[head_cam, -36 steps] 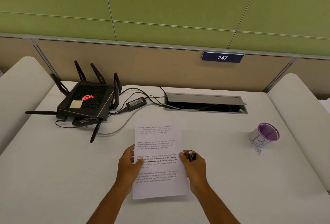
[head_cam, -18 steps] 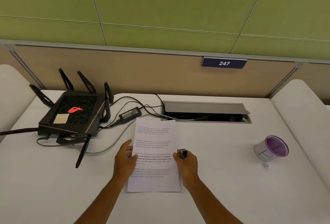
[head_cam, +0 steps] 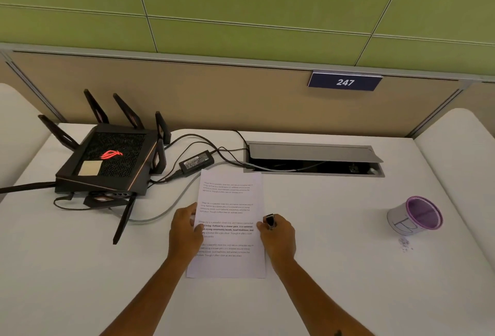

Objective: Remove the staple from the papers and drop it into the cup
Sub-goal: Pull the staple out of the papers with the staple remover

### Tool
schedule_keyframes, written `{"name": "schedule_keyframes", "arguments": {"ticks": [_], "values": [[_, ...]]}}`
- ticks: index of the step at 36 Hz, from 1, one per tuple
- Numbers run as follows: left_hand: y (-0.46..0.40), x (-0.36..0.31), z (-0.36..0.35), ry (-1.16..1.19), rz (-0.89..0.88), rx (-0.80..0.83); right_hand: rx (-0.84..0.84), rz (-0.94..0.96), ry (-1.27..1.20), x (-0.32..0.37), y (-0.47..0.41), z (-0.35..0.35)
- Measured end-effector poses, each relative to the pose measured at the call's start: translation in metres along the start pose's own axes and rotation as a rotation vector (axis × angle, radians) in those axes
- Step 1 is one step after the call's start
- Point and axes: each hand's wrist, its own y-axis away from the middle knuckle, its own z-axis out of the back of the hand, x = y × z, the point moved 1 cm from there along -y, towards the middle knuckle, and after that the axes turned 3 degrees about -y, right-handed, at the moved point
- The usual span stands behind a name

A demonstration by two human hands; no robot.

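A: Where do things stand?

B: The papers (head_cam: pixel 230 223) lie flat on the desk (head_cam: pixel 334 268). The left hand (head_cam: pixel 186 231) presses their left edge, fingers spread, gripping nothing. The right hand (head_cam: pixel 278 236) is closed around a small dark tool (head_cam: pixel 270 221), probably the staple remover, at the right edge.

A: And the staple?

B: Too small to make out; I cannot tell where it sits.

A: The cup (head_cam: pixel 414 216)?

B: Well apart to the right, lying tilted with its purple mouth facing the camera.

A: Risks?

B: I'd guess a hard pull tears the sheet, or the freed staple rolls out of that tilted cup
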Motion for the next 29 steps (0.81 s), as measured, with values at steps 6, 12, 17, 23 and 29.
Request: {"name": "schedule_keyframes", "arguments": {"ticks": [6, 12, 17, 23, 29], "values": [[0.003, 0.002, 0.002, -0.048, -0.003, -0.003, -0.01, 0.013, 0.046, -0.001, 0.003, -0.003], [0.007, -0.002, 0.005, -0.048, -0.005, 0.002, 0.006, 0.013, -0.015, 0.0, 0.005, 0.002], [0.022, -0.006, 0.006, -0.115, -0.037, -0.019, 0.058, 0.01, -0.149, -0.001, 0.006, 0.016], [0.052, -0.005, -0.003, -0.204, -0.118, -0.048, 0.166, 0.033, -0.173, -0.003, -0.008, 0.044], [0.082, 0.0, -0.015, -0.244, -0.209, -0.064, 0.135, 0.147, 0.04, -0.007, -0.035, 0.079]]}}
